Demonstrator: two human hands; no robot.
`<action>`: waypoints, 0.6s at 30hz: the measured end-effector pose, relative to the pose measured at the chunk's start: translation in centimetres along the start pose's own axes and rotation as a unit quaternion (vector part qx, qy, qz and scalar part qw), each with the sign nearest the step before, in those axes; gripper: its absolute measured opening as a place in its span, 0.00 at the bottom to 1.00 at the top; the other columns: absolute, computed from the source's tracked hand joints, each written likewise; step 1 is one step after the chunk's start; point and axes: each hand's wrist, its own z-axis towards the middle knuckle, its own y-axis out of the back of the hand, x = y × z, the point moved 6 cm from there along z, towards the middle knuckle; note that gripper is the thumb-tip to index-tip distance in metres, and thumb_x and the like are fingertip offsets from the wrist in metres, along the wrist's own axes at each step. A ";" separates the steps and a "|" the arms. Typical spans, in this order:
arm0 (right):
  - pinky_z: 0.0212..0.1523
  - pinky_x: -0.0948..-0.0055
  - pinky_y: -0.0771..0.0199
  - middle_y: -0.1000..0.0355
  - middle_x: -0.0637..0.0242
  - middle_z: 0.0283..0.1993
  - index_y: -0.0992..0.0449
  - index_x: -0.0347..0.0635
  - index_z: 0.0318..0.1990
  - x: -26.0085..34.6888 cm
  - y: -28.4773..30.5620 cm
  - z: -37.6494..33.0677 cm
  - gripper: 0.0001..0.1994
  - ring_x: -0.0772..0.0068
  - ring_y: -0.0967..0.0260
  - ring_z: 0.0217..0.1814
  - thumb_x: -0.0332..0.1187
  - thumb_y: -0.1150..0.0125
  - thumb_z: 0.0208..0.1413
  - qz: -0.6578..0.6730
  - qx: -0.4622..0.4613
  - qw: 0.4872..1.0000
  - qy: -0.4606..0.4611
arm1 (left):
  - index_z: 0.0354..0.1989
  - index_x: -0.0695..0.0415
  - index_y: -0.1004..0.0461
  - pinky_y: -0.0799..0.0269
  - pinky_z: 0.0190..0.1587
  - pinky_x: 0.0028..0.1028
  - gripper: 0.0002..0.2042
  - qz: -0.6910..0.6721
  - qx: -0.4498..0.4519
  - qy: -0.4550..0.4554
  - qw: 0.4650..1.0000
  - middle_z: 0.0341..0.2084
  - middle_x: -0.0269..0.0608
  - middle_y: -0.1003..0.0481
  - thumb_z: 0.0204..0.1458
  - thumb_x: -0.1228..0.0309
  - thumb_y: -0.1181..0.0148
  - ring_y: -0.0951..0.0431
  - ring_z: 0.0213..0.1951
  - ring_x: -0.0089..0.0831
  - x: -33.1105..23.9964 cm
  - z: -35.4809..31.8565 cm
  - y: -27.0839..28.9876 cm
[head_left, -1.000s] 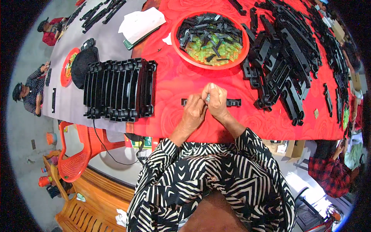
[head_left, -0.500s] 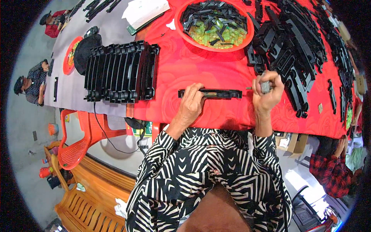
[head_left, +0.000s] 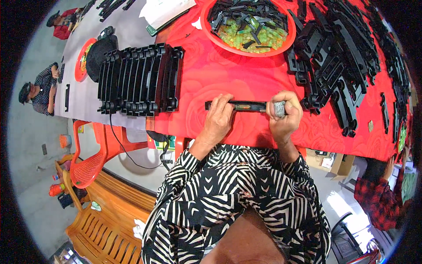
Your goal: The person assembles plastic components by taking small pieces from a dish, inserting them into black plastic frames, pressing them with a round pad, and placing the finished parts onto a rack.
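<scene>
Left hand point(head_left: 218, 119): fingers closed over left part of slim black plastic strip point(head_left: 248, 106), on red floral tablecloth point(head_left: 198, 81). Right hand point(head_left: 285, 121): clenched round grey textured handle point(head_left: 279, 109), at strip's right end; tip hidden. Strip lies at far side of both hands, long axis left to right, bridging them. Left: stacked black strips point(head_left: 147, 81). Far: red basin point(head_left: 292, 37), small black and yellow-green pieces. Right: heaped black parts point(head_left: 340, 66).

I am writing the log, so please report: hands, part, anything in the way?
Left hand on black plastic strip. Right hand gripping grey handle, over strip's right end. Stacked black plastic parts left, apart from strip.
</scene>
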 end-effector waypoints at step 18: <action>0.17 0.78 0.43 0.36 0.63 0.22 0.31 0.29 0.32 0.4 -1.4 0.7 0.12 0.79 0.44 0.16 0.30 0.59 0.50 0.115 0.063 0.991 0.013 | 0.37 0.63 0.31 0.35 0.44 0.38 0.17 0.041 0.165 0.037 0.985 0.36 0.47 0.30 0.37 0.74 0.35 0.32 0.42 0.46 1.8 2.2 2.6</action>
